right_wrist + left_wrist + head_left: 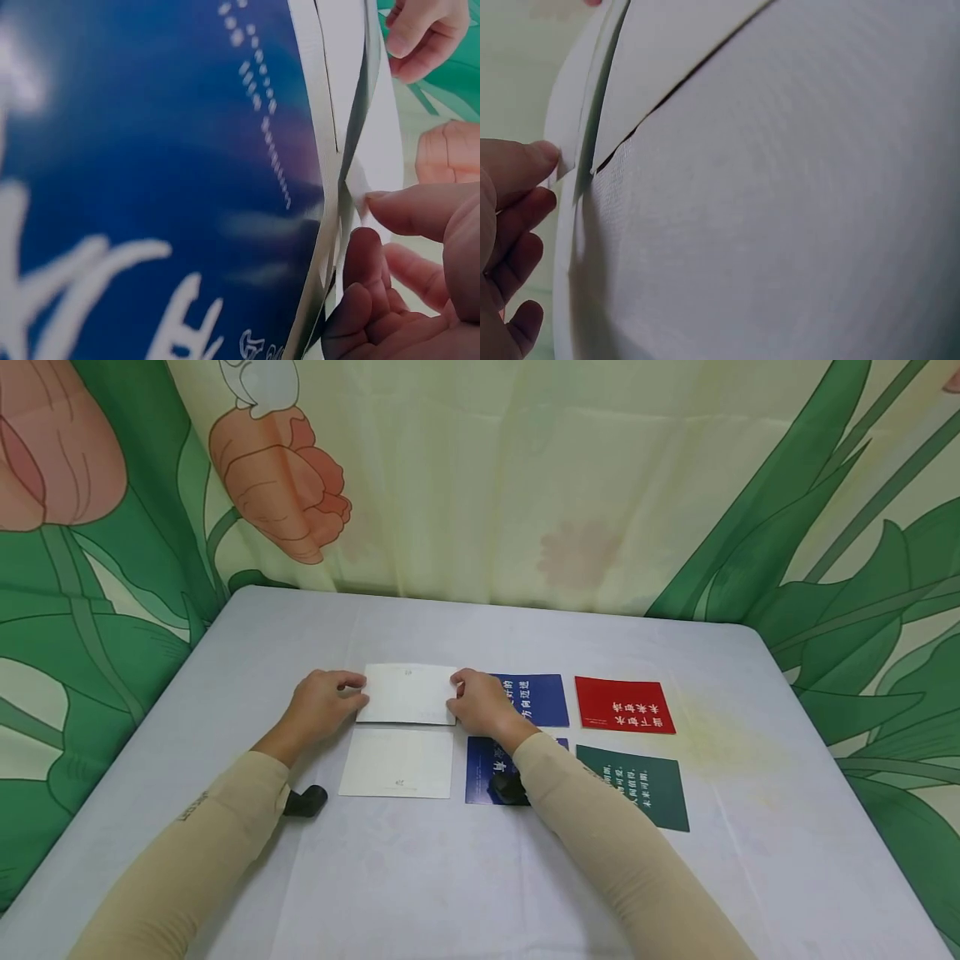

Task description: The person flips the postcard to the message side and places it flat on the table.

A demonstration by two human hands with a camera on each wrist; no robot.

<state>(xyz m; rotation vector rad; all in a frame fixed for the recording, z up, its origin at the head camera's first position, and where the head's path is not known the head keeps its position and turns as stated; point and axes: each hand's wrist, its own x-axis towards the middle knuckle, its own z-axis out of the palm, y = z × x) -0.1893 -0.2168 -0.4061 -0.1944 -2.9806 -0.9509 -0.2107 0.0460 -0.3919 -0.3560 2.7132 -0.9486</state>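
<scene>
A white card [407, 695] lies between both hands, its near edge slightly off the tablecloth. My left hand [318, 703] pinches its left edge; in the left wrist view the thumb [540, 159] is on top of the card's edge. At the opposite edge, my right hand [486, 703] pinches it between thumb and fingers, as the right wrist view also shows. Directly below on the table is a second white card [396, 762], lying flat. A blue card [546, 700] with white writing sits just right of the right hand, partly covered by it.
Another blue card [480, 772] lies under the right forearm. Farther right are a red card [624, 703] and a dark green card [656, 785], the latter partly behind the sleeve. A white cloth covers the table [420, 877]; a floral curtain [480, 485] hangs behind.
</scene>
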